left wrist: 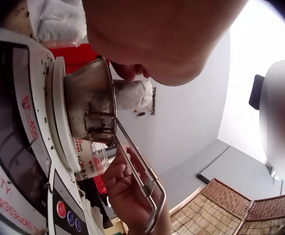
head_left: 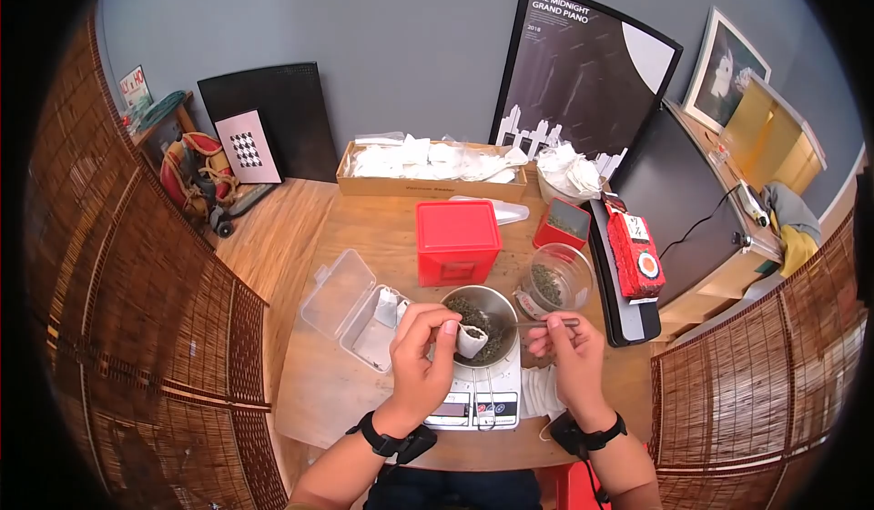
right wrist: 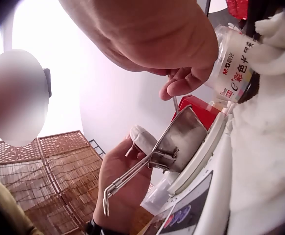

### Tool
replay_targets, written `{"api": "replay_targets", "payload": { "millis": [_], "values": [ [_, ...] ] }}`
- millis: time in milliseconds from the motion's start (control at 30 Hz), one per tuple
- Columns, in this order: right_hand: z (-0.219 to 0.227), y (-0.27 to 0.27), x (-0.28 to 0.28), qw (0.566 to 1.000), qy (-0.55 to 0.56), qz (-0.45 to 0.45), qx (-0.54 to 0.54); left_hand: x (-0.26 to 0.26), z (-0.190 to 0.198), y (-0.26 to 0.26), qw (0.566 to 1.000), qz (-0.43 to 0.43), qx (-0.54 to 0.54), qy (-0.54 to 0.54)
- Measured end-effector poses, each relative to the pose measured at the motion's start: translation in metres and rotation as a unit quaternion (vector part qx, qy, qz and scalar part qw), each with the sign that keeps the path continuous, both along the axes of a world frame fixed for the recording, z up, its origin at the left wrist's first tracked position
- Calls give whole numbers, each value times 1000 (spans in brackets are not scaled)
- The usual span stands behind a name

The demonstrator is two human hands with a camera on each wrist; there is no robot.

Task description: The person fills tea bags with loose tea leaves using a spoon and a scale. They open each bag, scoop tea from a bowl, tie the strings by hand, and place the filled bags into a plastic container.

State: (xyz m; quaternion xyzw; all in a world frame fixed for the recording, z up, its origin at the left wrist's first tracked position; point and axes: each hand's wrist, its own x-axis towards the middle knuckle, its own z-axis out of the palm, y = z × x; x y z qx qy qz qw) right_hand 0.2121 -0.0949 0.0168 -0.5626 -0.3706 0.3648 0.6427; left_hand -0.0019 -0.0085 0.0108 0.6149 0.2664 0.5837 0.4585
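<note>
Left grip (head_left: pixel 423 353): a white filter bag (head_left: pixel 471 340) is pinched above the metal pot (head_left: pixel 503 308), which is seated, with dried leaves (head_left: pixel 466 309) inside, on the scale (head_left: pixel 506 404). Right grip (head_left: pixel 574 353): a slim metal utensil (head_left: pixel 532 324) is pinched, pointed toward the pot.

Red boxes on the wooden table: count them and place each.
2. The large, lidded red box is behind the steel bowl; the smaller, open red box is behind the round clear plastic tub. Others may be hidden.
</note>
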Motion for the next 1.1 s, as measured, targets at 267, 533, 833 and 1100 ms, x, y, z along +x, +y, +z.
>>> {"api": "replay_targets", "payload": {
  "millis": [267,533,833,1100],
  "values": [
    [-2,0,10,994,102,-29,5,2,-1,2,998,42,19,47],
    [33,-2,6,986,155,-33,53,-2,-1,2,997,21,17,65],
    [50,-9,-3,995,75,26,61,-1,-2,4,998,22,11,57],
    [52,-20,-8,997,-19,35,72,0,-3,4,998,24,10,55]
  ]
}}
